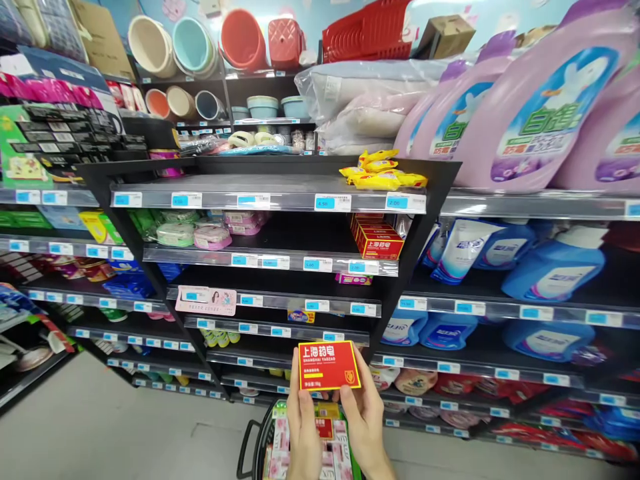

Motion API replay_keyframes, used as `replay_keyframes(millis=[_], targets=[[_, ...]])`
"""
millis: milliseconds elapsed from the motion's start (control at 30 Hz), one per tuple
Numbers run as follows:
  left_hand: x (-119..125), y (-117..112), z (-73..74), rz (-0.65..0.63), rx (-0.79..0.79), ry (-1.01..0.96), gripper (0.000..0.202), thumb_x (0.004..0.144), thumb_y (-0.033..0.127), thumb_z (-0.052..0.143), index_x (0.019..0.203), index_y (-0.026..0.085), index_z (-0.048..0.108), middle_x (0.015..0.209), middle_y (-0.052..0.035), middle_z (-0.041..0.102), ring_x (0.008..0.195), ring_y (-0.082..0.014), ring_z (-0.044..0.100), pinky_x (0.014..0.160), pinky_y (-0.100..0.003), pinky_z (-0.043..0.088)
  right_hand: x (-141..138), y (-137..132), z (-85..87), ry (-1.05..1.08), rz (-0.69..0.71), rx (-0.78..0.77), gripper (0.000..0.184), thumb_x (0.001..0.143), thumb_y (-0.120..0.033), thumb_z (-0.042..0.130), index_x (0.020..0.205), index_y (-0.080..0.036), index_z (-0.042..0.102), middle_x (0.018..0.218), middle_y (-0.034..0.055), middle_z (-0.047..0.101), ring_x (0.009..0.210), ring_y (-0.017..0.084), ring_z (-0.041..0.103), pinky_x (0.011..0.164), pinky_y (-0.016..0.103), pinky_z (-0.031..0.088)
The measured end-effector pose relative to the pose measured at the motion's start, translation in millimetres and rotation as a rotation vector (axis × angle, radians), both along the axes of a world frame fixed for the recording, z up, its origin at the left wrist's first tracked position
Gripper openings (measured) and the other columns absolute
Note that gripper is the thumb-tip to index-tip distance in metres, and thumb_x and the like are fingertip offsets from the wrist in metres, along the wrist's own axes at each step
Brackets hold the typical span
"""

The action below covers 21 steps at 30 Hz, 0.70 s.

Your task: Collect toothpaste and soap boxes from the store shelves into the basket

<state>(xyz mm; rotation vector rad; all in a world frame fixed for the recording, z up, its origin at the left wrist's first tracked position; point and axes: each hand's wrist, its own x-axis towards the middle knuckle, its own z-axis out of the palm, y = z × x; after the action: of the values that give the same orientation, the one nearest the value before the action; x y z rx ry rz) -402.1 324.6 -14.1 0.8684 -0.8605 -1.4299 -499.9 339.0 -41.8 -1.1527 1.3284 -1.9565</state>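
Soap in a red box (329, 365) is held, label toward the viewer, with the left hand (304, 427) and right hand (364, 420) clamped on opposite sides. Below, pink-and-white boxes (281, 433) are packed in a black basket (260, 440). A label check is judged to be in hand; for the next move, an even two-sided grip would be called for. Beyond, similar red boxes (379, 241) are stacked on a shelf (305, 235).

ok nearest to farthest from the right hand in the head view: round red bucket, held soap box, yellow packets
1. Held soap box: touching the right hand.
2. Yellow packets: ahead, right end of the top shelf.
3. Round red bucket: high at the back, to the left.
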Motion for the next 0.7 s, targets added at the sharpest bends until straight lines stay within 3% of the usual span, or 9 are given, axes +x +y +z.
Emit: replay_keyframes(millis=[133, 233, 333, 433, 500, 600, 700], targets=[[1.2, 0.4, -2.4, 0.000, 0.000, 0.007, 0.080, 0.089, 0.066, 0.058, 0.157, 0.029, 0.037, 0.165, -0.0055, 0.037, 0.148, -0.0302, 0.038, 0.105, -0.028, 0.050, 4.5, 0.0, 2.0, -0.037, -0.014, -0.006, 0.059, 0.095, -0.040, 0.063, 0.149, -0.025, 0.047, 0.147, 0.0129, 0.058, 0.127, 0.029, 0.064, 0.096, 0.037, 0.061], [0.8, -0.2, 0.1, 0.011, 0.007, -0.016, 0.078, 0.090, 0.065, 0.058, 0.156, 0.030, 0.038, 0.159, -0.0062, 0.045, 0.145, -0.0300, 0.043, 0.107, -0.030, 0.048, 7.5, -0.2, 3.6, -0.077, -0.039, 0.000, 0.059, 0.092, -0.039, 0.067, 0.146, -0.025, 0.048, 0.145, 0.0142, 0.060, 0.122, 0.029, 0.067, 0.089, 0.036, 0.064], [1.0, -1.8, 6.9, 0.025, -0.022, -0.085, 0.066, 0.090, 0.063, 0.059, 0.146, 0.030, 0.054, 0.150, -0.0073, 0.053, 0.140, -0.0314, 0.046, 0.103, -0.032, 0.051, 10.7, -1.1, 8.0, -0.101, -0.101, 0.011, 0.070, 0.084, -0.036, 0.076, 0.145, -0.024, 0.044, 0.137, 0.0156, 0.064, 0.112, 0.028, 0.071, 0.081, 0.034, 0.065], [2.4, -3.3, 14.3, 0.027, -0.078, -0.140, 0.053, 0.089, 0.057, 0.064, 0.134, 0.030, 0.066, 0.146, -0.0088, 0.051, 0.140, -0.0335, 0.043, 0.091, -0.031, 0.057, 12.3, -2.8, 15.2, -0.123, -0.227, 0.024, 0.071, 0.077, -0.036, 0.082, 0.138, -0.022, 0.046, 0.125, 0.0147, 0.069, 0.105, 0.028, 0.073, 0.078, 0.033, 0.065], [2.8, -3.1, 16.3, -0.019, -0.103, -0.138, 0.051, 0.087, 0.054, 0.067, 0.133, 0.031, 0.067, 0.149, -0.0095, 0.048, 0.138, -0.0354, 0.045, 0.088, -0.031, 0.058, 11.7, -3.9, 19.4, -0.095, -0.333, 0.027, 0.063, 0.074, -0.036, 0.085, 0.126, -0.021, 0.053, 0.115, 0.0117, 0.071, 0.098, 0.027, 0.073, 0.074, 0.032, 0.064], [0.6, -0.6, 12.3, -0.127, -0.208, -0.120, 0.062, 0.082, 0.052, 0.074, 0.138, 0.029, 0.063, 0.155, -0.0112, 0.044, 0.136, -0.0384, 0.048, 0.100, -0.038, 0.054, 9.6, -4.4, 21.2, 0.042, -0.448, -0.005, 0.044, 0.071, -0.033, 0.086, 0.105, -0.021, 0.061, 0.100, 0.0055, 0.068, 0.086, 0.022, 0.071, 0.073, 0.031, 0.062], [-3.8, 1.8, 4.1, -0.253, -0.214, 0.012, 0.082, 0.073, 0.052, 0.083, 0.146, 0.028, 0.054, 0.158, -0.0131, 0.044, 0.141, -0.0407, 0.045, 0.109, -0.044, 0.048, 8.8, -3.6, 17.7, 0.225, -0.457, -0.136, 0.031, 0.076, -0.025, 0.082, 0.100, -0.022, 0.063, 0.102, 0.0056, 0.065, 0.093, 0.022, 0.068, 0.075, 0.032, 0.061]])
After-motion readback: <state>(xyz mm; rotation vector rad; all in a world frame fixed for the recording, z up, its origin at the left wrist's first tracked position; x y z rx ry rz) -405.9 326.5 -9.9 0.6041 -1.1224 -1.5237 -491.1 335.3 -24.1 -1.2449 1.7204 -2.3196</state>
